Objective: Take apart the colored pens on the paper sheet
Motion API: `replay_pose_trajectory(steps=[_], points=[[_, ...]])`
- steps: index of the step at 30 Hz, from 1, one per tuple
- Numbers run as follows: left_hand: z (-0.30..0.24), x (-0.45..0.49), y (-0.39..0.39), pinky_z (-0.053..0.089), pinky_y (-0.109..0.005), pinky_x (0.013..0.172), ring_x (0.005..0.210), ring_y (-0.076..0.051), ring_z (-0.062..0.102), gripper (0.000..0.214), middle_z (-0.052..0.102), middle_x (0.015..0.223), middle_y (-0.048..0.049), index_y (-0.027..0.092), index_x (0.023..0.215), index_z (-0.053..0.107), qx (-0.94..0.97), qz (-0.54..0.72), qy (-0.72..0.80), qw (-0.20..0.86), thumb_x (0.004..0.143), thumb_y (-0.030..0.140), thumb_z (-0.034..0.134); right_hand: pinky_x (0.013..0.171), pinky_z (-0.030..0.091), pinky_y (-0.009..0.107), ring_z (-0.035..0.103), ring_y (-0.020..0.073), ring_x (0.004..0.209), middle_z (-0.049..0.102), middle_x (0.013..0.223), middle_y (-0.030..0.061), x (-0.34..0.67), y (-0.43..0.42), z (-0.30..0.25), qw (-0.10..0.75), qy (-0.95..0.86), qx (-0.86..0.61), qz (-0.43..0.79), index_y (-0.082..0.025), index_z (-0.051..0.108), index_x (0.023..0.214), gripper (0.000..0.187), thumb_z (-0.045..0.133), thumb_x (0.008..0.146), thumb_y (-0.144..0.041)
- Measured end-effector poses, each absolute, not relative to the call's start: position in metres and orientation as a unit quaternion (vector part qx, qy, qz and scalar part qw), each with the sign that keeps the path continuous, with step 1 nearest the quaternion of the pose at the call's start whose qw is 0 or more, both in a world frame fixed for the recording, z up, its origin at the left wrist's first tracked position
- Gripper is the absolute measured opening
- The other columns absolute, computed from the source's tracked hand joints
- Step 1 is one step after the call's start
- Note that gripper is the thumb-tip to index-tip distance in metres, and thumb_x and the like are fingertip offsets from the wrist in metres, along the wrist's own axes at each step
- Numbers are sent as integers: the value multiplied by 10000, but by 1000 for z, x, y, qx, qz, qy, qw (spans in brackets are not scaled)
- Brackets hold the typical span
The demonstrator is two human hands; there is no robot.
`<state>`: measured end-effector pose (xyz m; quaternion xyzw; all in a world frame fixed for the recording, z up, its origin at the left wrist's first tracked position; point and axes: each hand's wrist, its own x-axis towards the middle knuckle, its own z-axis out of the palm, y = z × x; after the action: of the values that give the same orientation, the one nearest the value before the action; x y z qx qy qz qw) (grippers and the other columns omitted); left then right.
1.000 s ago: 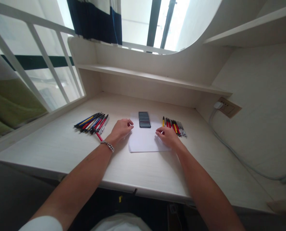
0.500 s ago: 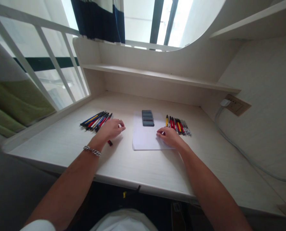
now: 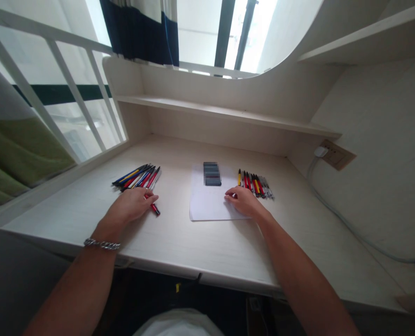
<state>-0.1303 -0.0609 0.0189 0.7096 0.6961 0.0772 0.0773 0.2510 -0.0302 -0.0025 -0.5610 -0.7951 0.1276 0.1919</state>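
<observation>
A red pen (image 3: 155,209) is lying on the white wood-grain desk (image 3: 193,252), left of the sheet of paper (image 3: 207,205), and is angling toward the near edge of the desk. The left hand (image 3: 130,205) is cupping over it, with its fingers half curled and touching the barrel, but I cannot tell whether they are gripping it. A silver chain bracelet (image 3: 101,243) is circling the wrist behind that hand.

A fan of pens (image 3: 136,178) is lying just beyond the left hand, further left of the sheet, with blue, yellow, red and black barrels crossing one another. The right hand (image 3: 242,201) is resting on the right edge of the sheet, with its fingers gently curved, its fingertips touching the paper, and nothing in its hold. A row of pens (image 3: 253,184) is lying side by side just right of the sheet, close to the right hand, showing yellow, red, black and clear barrels.

A dark flat phone (image 3: 212,174) is sitting on the far part of the sheet, its face blurred. Behind the sheet, a white shelf (image 3: 228,116) is spanning the desk. Far to the right of the sheet, a wall socket (image 3: 336,155) is holding a white plug, and a grey cable (image 3: 343,219) is trailing down from it.
</observation>
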Motion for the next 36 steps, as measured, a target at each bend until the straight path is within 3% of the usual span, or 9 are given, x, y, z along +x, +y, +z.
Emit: replay_pose_trajectory(steps=[7,15,18,22,25,36], points=[[17,-133,-63,483,-332,734,846,-272,689,368,773,914,-94,213,869,770,702,92,702,77,858,476,513,826,465,261,667,192,910,745,1033,78,251,-31,0,194,-795,-558,139,-197,782,1001,212,613,921,-297],[40,-114,-71,472,-311,739,792,-217,680,295,757,852,-40,237,981,726,730,152,662,74,872,386,496,828,476,259,672,189,898,750,1041,79,251,-31,0,190,-797,-557,138,-199,784,1009,205,621,924,-289],[45,-94,-65,466,-300,704,734,-196,677,245,748,817,-23,211,1039,652,751,172,626,120,883,346,519,822,478,257,675,187,898,754,1036,77,251,-31,0,193,-797,-554,140,-198,784,1005,201,623,922,-285],[46,-61,-53,470,-300,720,802,-207,691,277,756,863,-46,185,1111,616,774,204,583,138,877,332,597,820,477,260,679,188,909,765,1021,67,253,-31,1,202,-795,-552,149,-203,783,999,192,625,918,-277],[44,-34,-42,458,-299,701,791,-211,679,178,749,842,-62,191,988,682,804,190,552,113,878,314,614,790,474,261,681,183,883,770,999,58,259,-31,5,214,-783,-563,154,-200,778,994,192,623,917,-281],[12,38,-16,458,-320,689,857,-246,659,234,745,961,-128,192,942,765,848,128,512,53,882,258,549,740,457,264,689,187,841,780,950,58,282,-29,19,250,-726,-634,91,-199,788,953,210,607,916,-299]])
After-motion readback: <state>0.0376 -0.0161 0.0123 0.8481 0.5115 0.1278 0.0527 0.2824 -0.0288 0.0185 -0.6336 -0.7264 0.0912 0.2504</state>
